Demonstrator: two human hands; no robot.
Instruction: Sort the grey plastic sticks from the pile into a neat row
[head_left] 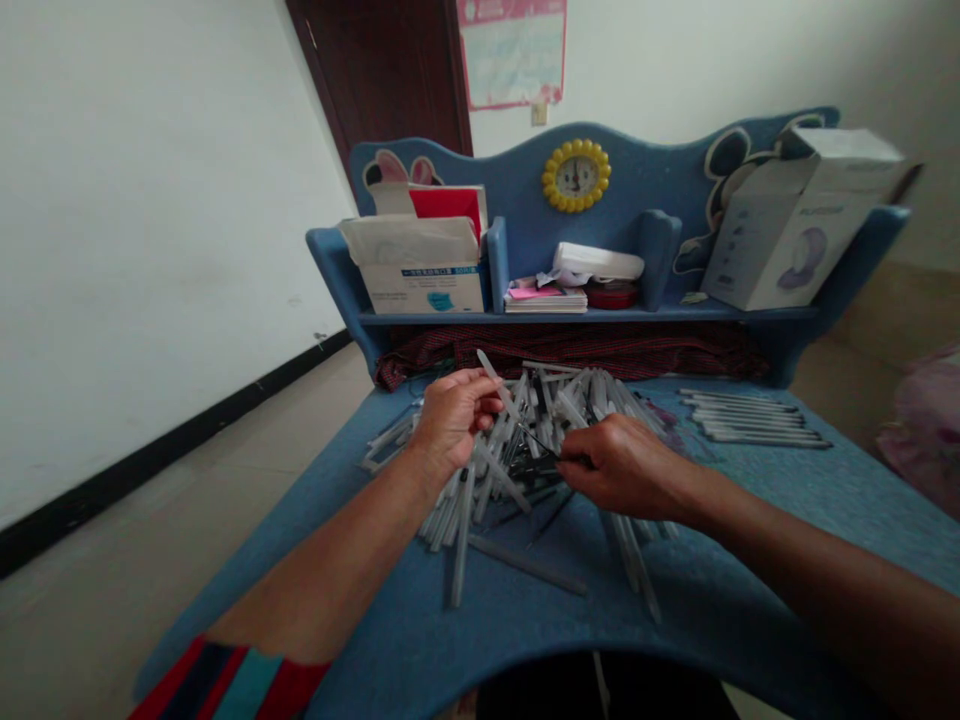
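My left hand (pixel 466 410) pinches a translucent white pen barrel (pixel 496 380), tilted with its far end up and to the left. In my right hand (pixel 619 462), the fingers are closed on a thin dark pen refill (pixel 536 438). The refill's tip meets the barrel's lower end; whether it is inside I cannot tell. Beneath both hands spreads a heap of loose pen barrels (pixel 480 470), with several dark refills (pixel 551 515) among them. One barrel (pixel 529 566) lies apart at the front of the heap.
A row of pens (pixel 754 418) lies at the right of the blue table (pixel 757 560). Behind, the shelf (pixel 675 314) holds a mask box (pixel 427 285), a white carton (pixel 795 230) and notebooks (pixel 544 300). Dark checked cloth (pixel 600 345) lies under it. A yellow clock (pixel 576 176) hangs above.
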